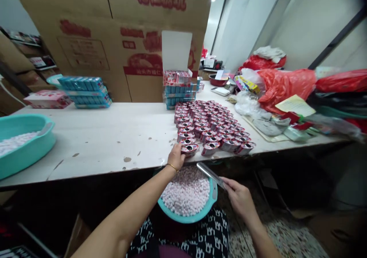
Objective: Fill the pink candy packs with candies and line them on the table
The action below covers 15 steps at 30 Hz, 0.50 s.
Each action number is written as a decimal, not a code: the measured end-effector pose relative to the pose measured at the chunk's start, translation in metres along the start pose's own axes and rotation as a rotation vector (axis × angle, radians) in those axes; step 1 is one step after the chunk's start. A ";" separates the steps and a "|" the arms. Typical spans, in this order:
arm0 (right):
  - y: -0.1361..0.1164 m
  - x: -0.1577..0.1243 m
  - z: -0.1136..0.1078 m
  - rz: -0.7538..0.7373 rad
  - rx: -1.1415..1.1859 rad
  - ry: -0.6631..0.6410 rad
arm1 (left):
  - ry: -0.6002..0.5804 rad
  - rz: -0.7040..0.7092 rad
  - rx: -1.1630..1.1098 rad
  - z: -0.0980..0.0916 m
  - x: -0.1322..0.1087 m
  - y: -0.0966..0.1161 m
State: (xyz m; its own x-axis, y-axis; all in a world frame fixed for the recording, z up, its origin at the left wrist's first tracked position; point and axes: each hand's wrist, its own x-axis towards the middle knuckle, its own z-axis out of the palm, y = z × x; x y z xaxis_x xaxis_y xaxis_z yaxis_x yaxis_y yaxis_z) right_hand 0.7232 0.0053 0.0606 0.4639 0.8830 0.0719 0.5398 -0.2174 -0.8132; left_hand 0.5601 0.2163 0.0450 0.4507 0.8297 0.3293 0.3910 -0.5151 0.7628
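Tall cardboard boxes point(97, 51) with red printing stood behind a white counter point(100, 135) whose surface was chipped in places. Against them, toward the left, blue packs point(86, 91) were stacked beside a pink box point(48, 98); farther right, an open carton point(177, 51) with a raised white flap sat on top of more blue packs point(180, 99). Red plastic bags point(283, 82), loose clear wrapping and a yellow paper point(295, 106) crowded the right end.

Many small red-and-pink containers point(213, 128) stood upright in close rows right of the middle, most showing a dark round hole in the top. At the front left corner of that group, near the counter's edge, the left hand point(176, 157) had its fingers against the side of the nearest container point(189, 148); whether they gripped it could not be told. A gold-coloured bracelet point(172, 167) circled that wrist.

Just below the edge, above patterned trousers point(215, 231), a teal basin point(186, 218) held a mass of whitish pellets point(187, 200). The right hand point(239, 197) was closed around one end of a narrow metal scoop point(210, 174), which slanted over the basin's right side, its far end close to the counter's edge. Another teal tub point(46, 143) of pellets stood at the far left.
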 end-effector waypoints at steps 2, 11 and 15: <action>0.009 -0.004 0.008 0.009 -0.022 -0.030 | 0.022 -0.078 0.008 0.012 0.011 -0.002; 0.045 -0.012 0.035 -0.057 -0.828 -0.271 | 0.542 -0.098 0.033 -0.136 -0.077 -0.048; 0.072 -0.010 0.065 -0.113 -0.836 -0.383 | 0.994 -0.487 0.312 -0.276 -0.206 -0.123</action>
State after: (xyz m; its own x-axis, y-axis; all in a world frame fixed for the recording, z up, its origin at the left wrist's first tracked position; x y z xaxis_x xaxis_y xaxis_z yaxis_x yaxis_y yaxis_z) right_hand 0.7114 0.0078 -0.0364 0.1944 0.9621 -0.1914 0.9681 -0.2196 -0.1208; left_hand 0.1973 0.1681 0.0371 -0.5812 0.6867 0.4368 0.5940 -0.0090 0.8044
